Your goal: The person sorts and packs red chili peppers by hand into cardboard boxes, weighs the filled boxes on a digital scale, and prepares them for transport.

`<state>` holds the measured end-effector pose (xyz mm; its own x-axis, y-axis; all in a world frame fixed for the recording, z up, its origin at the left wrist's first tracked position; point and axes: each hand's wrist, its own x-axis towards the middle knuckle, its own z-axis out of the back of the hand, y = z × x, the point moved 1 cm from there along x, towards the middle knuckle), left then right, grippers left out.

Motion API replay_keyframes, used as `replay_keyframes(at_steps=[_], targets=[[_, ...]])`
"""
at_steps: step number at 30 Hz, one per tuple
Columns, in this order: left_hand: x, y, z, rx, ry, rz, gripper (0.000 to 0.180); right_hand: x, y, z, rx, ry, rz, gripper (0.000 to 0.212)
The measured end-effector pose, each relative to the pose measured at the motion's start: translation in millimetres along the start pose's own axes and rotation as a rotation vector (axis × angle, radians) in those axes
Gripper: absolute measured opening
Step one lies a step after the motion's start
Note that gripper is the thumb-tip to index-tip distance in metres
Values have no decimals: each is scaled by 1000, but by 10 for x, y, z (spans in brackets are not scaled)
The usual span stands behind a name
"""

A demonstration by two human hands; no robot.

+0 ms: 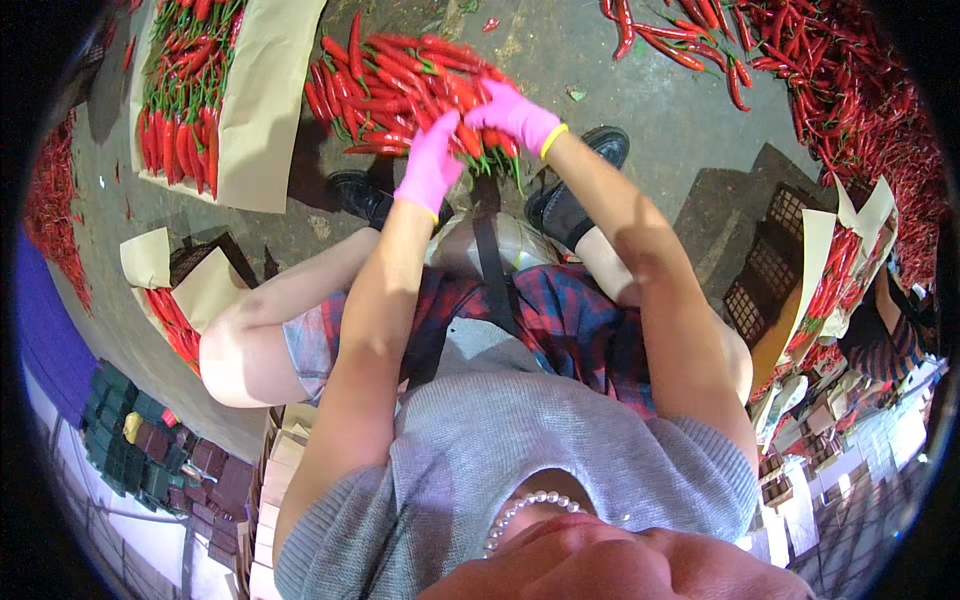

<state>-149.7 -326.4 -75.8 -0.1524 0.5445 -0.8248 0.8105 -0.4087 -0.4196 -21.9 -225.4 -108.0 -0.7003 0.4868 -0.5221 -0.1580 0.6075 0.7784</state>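
Observation:
In front of me a heap of long red chili peppers (pixel 385 85) with green stems lies on the floor. My left hand (pixel 434 165), in a pink glove, has its fingers curled against the near peppers of this heap. Just right of it, my right hand (pixel 512 112), gloved in pink with a yellow cuff, closes on peppers at the heap's right side. Green stems stick out below the two hands. The peppers around the fingers are slightly blurred, and my fingertips are partly hidden among them.
At the far left, chili peppers lie in rows in a paper-lined box (pixel 265 110). A smaller lined box (pixel 215 285) stands by my left knee, a dark crate (pixel 765 265) by my right. Loose peppers (pixel 690 40) and a large pepper pile (pixel 860 100) spread at the right.

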Motion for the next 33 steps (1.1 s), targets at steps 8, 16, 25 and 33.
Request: replay_keyframes(at_steps=[8, 16, 25, 33], targets=[[-266, 896, -803, -148, 258, -65, 40, -990, 711, 646, -313, 14, -233, 55], [-646, 457, 185, -68, -90, -221, 34, -564, 380, -388, -178, 267, -236, 46], [-26, -64, 1301, -406, -277, -374, 31, 1162, 49, -1452, -828, 494, -133, 51], [-109, 31, 1383, -422, -143, -399, 31, 928, -3, -1558, -945, 410, -158, 55]])
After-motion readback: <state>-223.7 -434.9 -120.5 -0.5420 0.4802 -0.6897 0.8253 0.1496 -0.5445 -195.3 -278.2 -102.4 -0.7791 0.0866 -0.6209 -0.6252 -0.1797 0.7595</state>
